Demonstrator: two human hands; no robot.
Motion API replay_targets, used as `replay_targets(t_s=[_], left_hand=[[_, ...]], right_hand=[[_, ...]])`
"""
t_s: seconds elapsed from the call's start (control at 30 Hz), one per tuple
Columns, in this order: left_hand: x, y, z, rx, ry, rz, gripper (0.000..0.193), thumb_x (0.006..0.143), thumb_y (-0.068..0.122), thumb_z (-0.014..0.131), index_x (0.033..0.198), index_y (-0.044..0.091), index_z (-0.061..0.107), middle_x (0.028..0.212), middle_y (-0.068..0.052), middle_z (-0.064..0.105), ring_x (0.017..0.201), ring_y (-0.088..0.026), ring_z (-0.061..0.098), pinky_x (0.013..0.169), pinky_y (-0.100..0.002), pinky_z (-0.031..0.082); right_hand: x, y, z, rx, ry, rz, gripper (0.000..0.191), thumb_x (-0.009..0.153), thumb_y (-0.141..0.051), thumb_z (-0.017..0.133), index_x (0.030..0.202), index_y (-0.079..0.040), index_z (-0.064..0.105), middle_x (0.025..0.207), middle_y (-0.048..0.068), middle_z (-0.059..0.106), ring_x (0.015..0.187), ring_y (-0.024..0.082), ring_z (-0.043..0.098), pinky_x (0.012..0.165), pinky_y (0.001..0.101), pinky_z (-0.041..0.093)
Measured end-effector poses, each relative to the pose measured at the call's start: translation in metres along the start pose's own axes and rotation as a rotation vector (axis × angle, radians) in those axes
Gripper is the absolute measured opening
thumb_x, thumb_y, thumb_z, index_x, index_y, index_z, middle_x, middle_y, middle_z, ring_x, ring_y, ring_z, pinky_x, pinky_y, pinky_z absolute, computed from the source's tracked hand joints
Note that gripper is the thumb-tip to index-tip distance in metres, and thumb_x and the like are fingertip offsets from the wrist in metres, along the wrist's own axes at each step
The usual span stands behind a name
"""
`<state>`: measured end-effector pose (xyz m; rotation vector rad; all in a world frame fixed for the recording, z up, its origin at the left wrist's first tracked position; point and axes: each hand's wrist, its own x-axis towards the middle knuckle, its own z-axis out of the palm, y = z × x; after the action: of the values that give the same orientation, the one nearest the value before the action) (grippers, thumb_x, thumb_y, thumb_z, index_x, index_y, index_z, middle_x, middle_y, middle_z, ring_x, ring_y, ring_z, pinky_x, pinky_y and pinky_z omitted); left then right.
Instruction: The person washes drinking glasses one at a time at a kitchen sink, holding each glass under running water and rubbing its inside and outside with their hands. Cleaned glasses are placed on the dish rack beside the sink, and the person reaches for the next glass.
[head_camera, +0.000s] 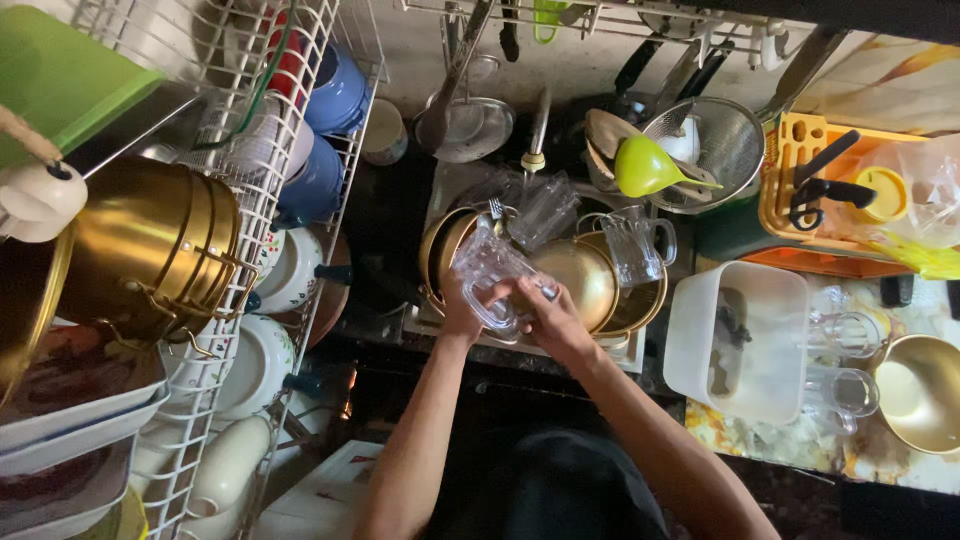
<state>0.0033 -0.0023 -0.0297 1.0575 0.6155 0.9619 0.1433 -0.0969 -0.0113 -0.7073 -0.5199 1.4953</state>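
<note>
A clear glass mug (487, 272) is held over the sink between both of my hands. My left hand (459, 306) grips its lower side from the left. My right hand (553, 318) closes on it from the right, fingers curled around its base. Just behind the mug lie gold-coloured bowls (585, 275) and more clear glasses (545, 208) piled in the sink (640, 355). A second glass mug with a handle (640, 245) stands to the right of them.
A white wire rack (262, 190) on the left holds a brass pot (160, 245), blue cups and white plates. A white tub (740, 340), glass mugs (845, 335) and a gold bowl (920, 390) sit on the right counter. A strainer (715, 145) and green funnel (645, 168) lie behind.
</note>
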Motion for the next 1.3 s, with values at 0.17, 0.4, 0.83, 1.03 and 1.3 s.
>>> replay_targets(t_s=[0.17,0.4,0.83,1.03,1.3], left_hand=[[0.007,0.003,0.000,-0.019,0.191,-0.036,0.052,0.079,0.021,0.084,0.125,0.003,0.066,0.111,-0.010,0.070,0.100,-0.023,0.072,0.087,-0.040,0.065],[-0.003,0.026,0.017,0.025,0.176,-0.100,0.052,0.088,0.024,0.078,0.130,-0.001,0.062,0.117,-0.014,0.070,0.107,-0.029,0.069,0.098,-0.047,0.058],[0.009,0.027,0.015,-0.120,0.062,-0.042,0.055,0.083,0.021,0.081,0.130,0.003,0.058,0.114,-0.009,0.067,0.103,-0.020,0.069,0.090,-0.037,0.063],[0.009,0.031,-0.013,-0.136,-0.272,-0.164,0.058,0.082,0.014,0.083,0.132,0.003,0.056,0.116,-0.009,0.067,0.105,-0.017,0.069,0.089,-0.032,0.065],[0.014,0.024,-0.038,-0.012,0.042,-0.526,0.067,0.085,0.024,0.082,0.137,-0.012,0.060,0.111,-0.021,0.066,0.093,-0.028,0.067,0.071,-0.037,0.065]], right_hand=[[-0.008,-0.012,0.015,-0.421,0.160,0.050,0.029,0.101,-0.023,0.064,0.118,0.000,0.072,0.092,0.011,0.077,0.065,0.012,0.071,0.053,0.0277,0.060],[0.000,-0.030,0.010,-1.466,-0.195,-0.003,0.062,0.115,-0.053,0.040,0.118,-0.004,0.077,0.095,0.019,0.077,0.080,0.030,0.076,0.080,0.0453,0.063],[0.015,-0.055,0.031,-0.585,-0.356,0.238,0.098,0.082,-0.076,0.055,0.154,-0.011,0.038,0.156,0.016,0.043,0.125,0.033,0.062,0.067,0.0353,0.068],[0.016,-0.047,0.006,0.348,-0.166,0.371,0.079,0.103,-0.057,0.067,0.162,-0.013,0.039,0.120,0.004,0.062,0.080,0.003,0.063,0.049,0.0162,0.047],[0.015,-0.045,-0.042,-0.319,-0.186,-0.062,0.044,0.102,-0.026,0.077,0.134,-0.002,0.059,0.112,0.015,0.069,0.061,0.007,0.058,0.040,0.0223,0.047]])
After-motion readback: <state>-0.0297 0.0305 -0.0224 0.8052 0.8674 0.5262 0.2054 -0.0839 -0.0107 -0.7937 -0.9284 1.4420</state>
